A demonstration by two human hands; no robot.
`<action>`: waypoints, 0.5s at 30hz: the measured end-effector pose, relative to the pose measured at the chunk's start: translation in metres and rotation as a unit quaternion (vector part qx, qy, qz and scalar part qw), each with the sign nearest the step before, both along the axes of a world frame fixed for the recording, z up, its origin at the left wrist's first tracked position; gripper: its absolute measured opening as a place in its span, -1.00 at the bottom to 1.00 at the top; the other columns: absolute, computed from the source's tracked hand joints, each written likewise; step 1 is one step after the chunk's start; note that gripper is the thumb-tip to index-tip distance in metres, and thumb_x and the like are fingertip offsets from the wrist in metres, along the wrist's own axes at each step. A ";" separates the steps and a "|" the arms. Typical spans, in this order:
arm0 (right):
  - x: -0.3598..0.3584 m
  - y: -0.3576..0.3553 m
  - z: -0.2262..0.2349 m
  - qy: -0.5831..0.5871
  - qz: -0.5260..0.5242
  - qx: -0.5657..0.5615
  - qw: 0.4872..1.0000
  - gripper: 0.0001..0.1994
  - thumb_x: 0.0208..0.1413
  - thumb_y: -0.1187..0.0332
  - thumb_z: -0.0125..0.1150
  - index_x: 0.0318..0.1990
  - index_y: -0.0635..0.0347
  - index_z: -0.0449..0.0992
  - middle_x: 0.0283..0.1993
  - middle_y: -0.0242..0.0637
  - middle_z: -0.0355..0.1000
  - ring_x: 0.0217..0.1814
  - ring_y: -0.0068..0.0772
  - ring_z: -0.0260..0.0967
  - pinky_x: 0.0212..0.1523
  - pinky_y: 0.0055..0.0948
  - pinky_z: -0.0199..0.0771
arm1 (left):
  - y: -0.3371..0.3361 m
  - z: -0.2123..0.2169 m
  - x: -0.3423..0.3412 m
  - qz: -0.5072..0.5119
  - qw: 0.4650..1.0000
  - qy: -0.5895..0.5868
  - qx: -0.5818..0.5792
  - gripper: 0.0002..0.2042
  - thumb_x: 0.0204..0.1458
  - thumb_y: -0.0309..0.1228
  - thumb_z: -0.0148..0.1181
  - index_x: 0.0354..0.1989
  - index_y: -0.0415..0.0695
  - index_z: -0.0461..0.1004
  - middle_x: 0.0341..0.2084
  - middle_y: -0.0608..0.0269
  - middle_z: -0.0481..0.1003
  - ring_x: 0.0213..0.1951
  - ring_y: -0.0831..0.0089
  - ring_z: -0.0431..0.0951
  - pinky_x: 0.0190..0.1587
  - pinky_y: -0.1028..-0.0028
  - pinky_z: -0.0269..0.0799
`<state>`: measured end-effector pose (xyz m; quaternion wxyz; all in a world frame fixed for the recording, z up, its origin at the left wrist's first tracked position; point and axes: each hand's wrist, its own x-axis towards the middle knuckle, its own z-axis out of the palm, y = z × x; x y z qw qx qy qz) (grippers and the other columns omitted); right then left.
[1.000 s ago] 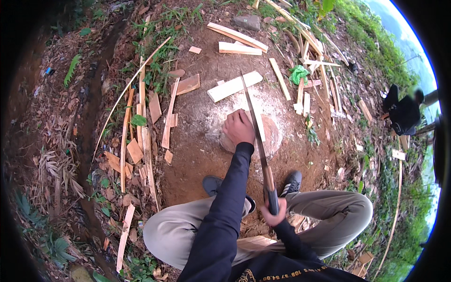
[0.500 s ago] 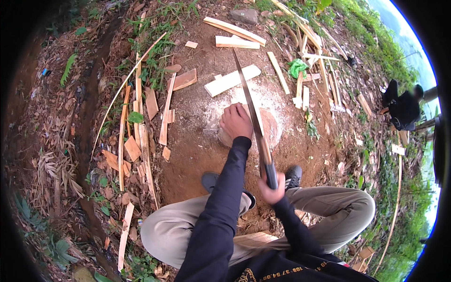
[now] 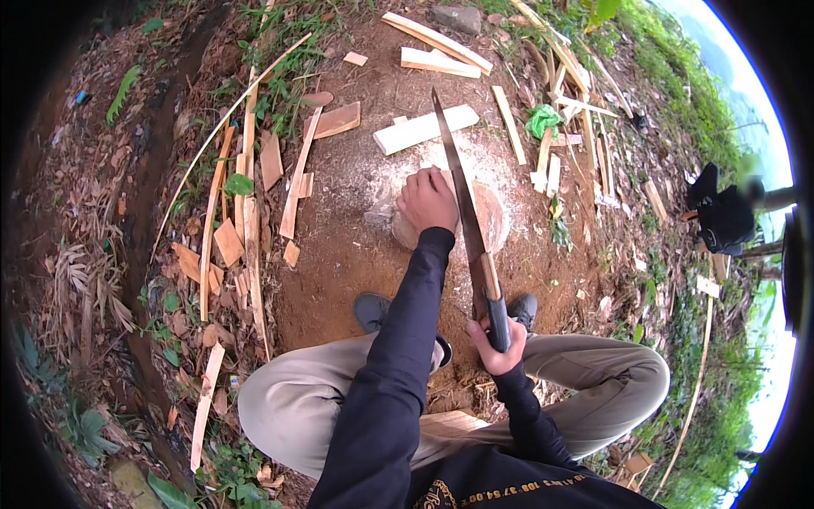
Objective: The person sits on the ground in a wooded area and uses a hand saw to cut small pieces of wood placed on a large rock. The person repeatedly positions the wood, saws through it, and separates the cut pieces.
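My right hand point(image 3: 500, 346) is wrapped around the dark handle of a long handsaw point(image 3: 462, 187), low between my knees. The blade slants up and away, its tip near a pale board point(image 3: 426, 129). My left hand point(image 3: 428, 201) is closed, with fingers curled down on a round wooden stump point(image 3: 490, 216), just left of the blade. What lies under those fingers is mostly hidden; a bit of light wood shows beside them. Pale sawdust point(image 3: 432, 155) covers the ground around the stump's far side.
Several wood strips lie ahead point(image 3: 437, 44) and along the left point(image 3: 252, 254). A pile of strips point(image 3: 585, 102) and a green plastic bag point(image 3: 541, 121) are at the right. Another person in dark clothes point(image 3: 727, 216) is at the far right. My shoes flank the stump's near side.
My right hand has drawn the saw a little back toward me, relative to the stump and the pale board. My left hand stays in place on the stump. The whole view has shifted slightly.
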<state>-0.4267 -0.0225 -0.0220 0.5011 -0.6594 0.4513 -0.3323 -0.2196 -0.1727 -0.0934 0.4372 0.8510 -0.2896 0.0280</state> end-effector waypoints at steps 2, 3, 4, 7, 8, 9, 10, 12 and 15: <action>-0.002 0.000 0.009 -0.034 0.011 0.090 0.995 -0.77 -0.06 0.39 0.44 -0.51 0.25 0.45 -0.62 -0.45 0.40 -0.63 -0.61 0.30 -0.56 -0.57 0.28 | 0.000 -0.001 0.002 0.009 1.000 -0.014 0.001 -0.75 0.25 -0.22 -0.04 -0.24 -0.06 0.54 -0.30 0.19 0.50 -0.15 0.20 0.46 0.03 0.17 0.19; -0.006 -0.002 0.007 -0.048 0.036 0.076 0.995 -0.77 -0.05 0.40 0.44 -0.50 0.26 0.45 -0.61 -0.43 0.41 -0.63 -0.61 0.31 -0.56 -0.58 0.29 | -0.001 -0.001 0.000 0.009 1.000 -0.015 -0.003 -0.75 0.25 -0.23 -0.04 -0.24 -0.06 0.54 -0.30 0.19 0.50 -0.15 0.20 0.46 0.03 0.17 0.19; -0.011 -0.006 0.005 -0.063 0.061 0.062 0.994 -0.78 -0.04 0.41 0.43 -0.50 0.26 0.45 -0.59 -0.42 0.42 -0.62 -0.62 0.32 -0.55 -0.58 0.30 | -0.001 0.000 -0.002 0.009 1.000 -0.016 -0.007 -0.76 0.24 -0.23 -0.04 -0.24 -0.06 0.54 -0.30 0.19 0.50 -0.15 0.20 0.46 0.03 0.17 0.19; -0.005 -0.011 0.028 -0.084 0.077 0.087 0.990 -0.77 -0.05 0.42 0.46 -0.48 0.25 0.44 -0.56 -0.39 0.44 -0.58 -0.65 0.34 -0.50 -0.61 0.34 | -0.001 -0.002 -0.001 0.011 1.000 -0.014 -0.010 -0.76 0.24 -0.23 -0.03 -0.24 -0.06 0.54 -0.30 0.20 0.50 -0.15 0.20 0.46 0.03 0.18 0.19; -0.002 -0.011 0.034 -0.094 0.057 0.140 0.984 -0.76 -0.07 0.41 0.47 -0.48 0.25 0.44 -0.56 -0.39 0.43 -0.58 -0.66 0.34 -0.50 -0.61 0.35 | -0.001 -0.002 -0.001 0.013 1.000 -0.013 -0.012 -0.76 0.24 -0.22 -0.03 -0.24 -0.06 0.54 -0.30 0.20 0.50 -0.15 0.20 0.46 0.03 0.18 0.19; -0.001 -0.012 0.038 -0.105 0.036 0.193 0.975 -0.74 -0.08 0.40 0.48 -0.48 0.24 0.44 -0.57 -0.39 0.43 -0.57 -0.66 0.34 -0.49 -0.61 0.36 | -0.002 -0.001 -0.001 0.013 1.000 -0.012 -0.016 -0.76 0.24 -0.22 -0.03 -0.24 -0.06 0.54 -0.30 0.20 0.50 -0.15 0.20 0.46 0.02 0.18 0.19; -0.001 -0.012 0.041 -0.098 0.032 0.220 0.970 -0.74 -0.09 0.41 0.50 -0.49 0.22 0.43 -0.58 -0.43 0.41 -0.60 -0.68 0.30 -0.51 -0.61 0.31 | -0.002 -0.001 -0.001 0.008 1.000 -0.002 -0.009 -0.74 0.25 -0.21 -0.05 -0.23 -0.07 0.54 -0.27 0.18 0.50 -0.14 0.19 0.46 0.03 0.17 0.20; -0.003 -0.014 0.035 -0.071 0.068 0.111 0.989 -0.74 -0.07 0.42 0.48 -0.50 0.20 0.42 -0.60 -0.45 0.38 -0.63 -0.70 0.25 -0.56 -0.61 0.25 | 0.000 -0.002 0.001 0.001 1.000 0.016 0.004 -0.70 0.27 -0.19 -0.09 -0.21 -0.09 0.54 -0.21 0.16 0.51 -0.11 0.15 0.48 0.03 0.14 0.21; -0.004 -0.012 0.032 -0.046 0.094 0.042 0.994 -0.73 -0.05 0.42 0.48 -0.53 0.18 0.40 -0.64 -0.50 0.34 -0.66 -0.72 0.18 -0.61 -0.60 0.16 | -0.001 -0.001 -0.001 0.013 1.000 -0.013 -0.005 -0.75 0.24 -0.22 -0.03 -0.24 -0.07 0.54 -0.29 0.19 0.50 -0.16 0.20 0.46 0.01 0.17 0.19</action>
